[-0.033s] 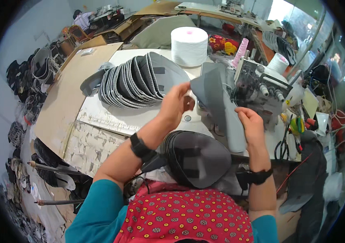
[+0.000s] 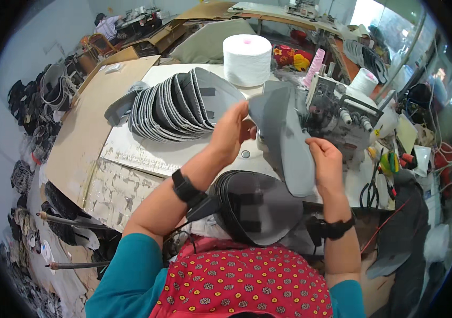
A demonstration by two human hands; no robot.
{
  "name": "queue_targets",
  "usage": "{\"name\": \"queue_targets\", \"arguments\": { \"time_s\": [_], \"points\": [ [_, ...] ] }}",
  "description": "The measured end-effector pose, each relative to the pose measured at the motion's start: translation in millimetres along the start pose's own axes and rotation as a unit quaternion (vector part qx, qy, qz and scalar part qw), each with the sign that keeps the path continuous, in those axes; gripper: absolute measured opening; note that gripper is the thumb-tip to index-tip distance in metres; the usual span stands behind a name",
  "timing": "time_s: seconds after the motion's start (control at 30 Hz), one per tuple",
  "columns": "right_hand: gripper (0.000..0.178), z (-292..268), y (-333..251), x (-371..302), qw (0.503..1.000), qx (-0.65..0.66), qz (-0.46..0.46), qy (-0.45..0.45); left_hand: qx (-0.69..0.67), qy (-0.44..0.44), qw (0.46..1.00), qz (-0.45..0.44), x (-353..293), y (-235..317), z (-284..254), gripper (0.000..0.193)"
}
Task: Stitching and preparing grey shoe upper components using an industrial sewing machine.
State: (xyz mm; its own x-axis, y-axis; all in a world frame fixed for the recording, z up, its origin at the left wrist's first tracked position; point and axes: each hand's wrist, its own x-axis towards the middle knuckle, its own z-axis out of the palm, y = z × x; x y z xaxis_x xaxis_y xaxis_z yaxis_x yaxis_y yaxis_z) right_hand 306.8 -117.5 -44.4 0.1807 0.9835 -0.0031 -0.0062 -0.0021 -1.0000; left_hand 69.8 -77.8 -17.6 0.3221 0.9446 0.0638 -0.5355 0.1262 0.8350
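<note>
A grey slipper piece [image 2: 296, 159], with a light sole-shaped face and a darker curved flap [image 2: 276, 108], is held up between my hands in front of the sewing machine [image 2: 337, 114]. My left hand [image 2: 231, 132] is closed on the edge of the darker flap. On the opposite edge of the light sole, my right hand [image 2: 326, 161] pinches with thumb and fingers. Nested rounded grey slipper pieces [image 2: 175, 106] with stitched rims lie on the white table [image 2: 146, 161], left of my hands. Another stack of dark grey pieces [image 2: 268, 206] rests at my lap, below the held piece.
A large white thread cone [image 2: 247, 61] stands behind the nested pieces. Near the machine are a pink cone [image 2: 315, 66], a smaller white cone [image 2: 364, 82] and black-handled scissors [image 2: 370, 185]. A brown board [image 2: 85, 116] lies left. Far back, another person [image 2: 108, 27] sits working.
The slipper piece has turned slightly, its light sole now facing me more broadly and its lower end shifted left. Both hands keep their hold, nearly in place.
</note>
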Motion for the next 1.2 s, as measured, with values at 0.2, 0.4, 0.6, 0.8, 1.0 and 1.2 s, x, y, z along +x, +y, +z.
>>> {"name": "queue_targets", "arguments": {
  "time_s": [0.2,0.4,0.6,0.8,1.0,1.2],
  "points": [
    [0.019,18.1,30.6,-13.2,0.977,-0.142,-0.161,0.013,0.338,0.049,0.932,0.122,67.9,-8.9,-15.0,0.036],
    [0.03,18.7,29.8,-11.7,0.823,-0.371,-0.427,0.052,0.495,0.167,0.847,0.096,64.4,14.2,-29.0,0.032],
    [0.039,6.4,16.8,-9.2,0.851,-0.403,-0.333,0.052,0.34,-0.028,0.927,-0.158,-26.2,24.5,9.9,0.034],
    [0.018,3.6,-3.3,-1.4,0.872,-0.283,-0.399,0.018,0.544,-0.166,0.813,0.128,-24.0,-20.1,19.2,0.029],
    [0.01,1.2,-25.5,-28.8,0.97,-0.117,-0.202,-0.063,0.58,-0.163,0.796,0.063,-1.1,-14.3,15.4,0.028],
    [0.005,14.7,-24.0,-28.2,0.955,-0.161,-0.247,-0.043,0.713,0.012,0.622,0.322,12.0,-8.1,25.1,0.018]
  ]
}}
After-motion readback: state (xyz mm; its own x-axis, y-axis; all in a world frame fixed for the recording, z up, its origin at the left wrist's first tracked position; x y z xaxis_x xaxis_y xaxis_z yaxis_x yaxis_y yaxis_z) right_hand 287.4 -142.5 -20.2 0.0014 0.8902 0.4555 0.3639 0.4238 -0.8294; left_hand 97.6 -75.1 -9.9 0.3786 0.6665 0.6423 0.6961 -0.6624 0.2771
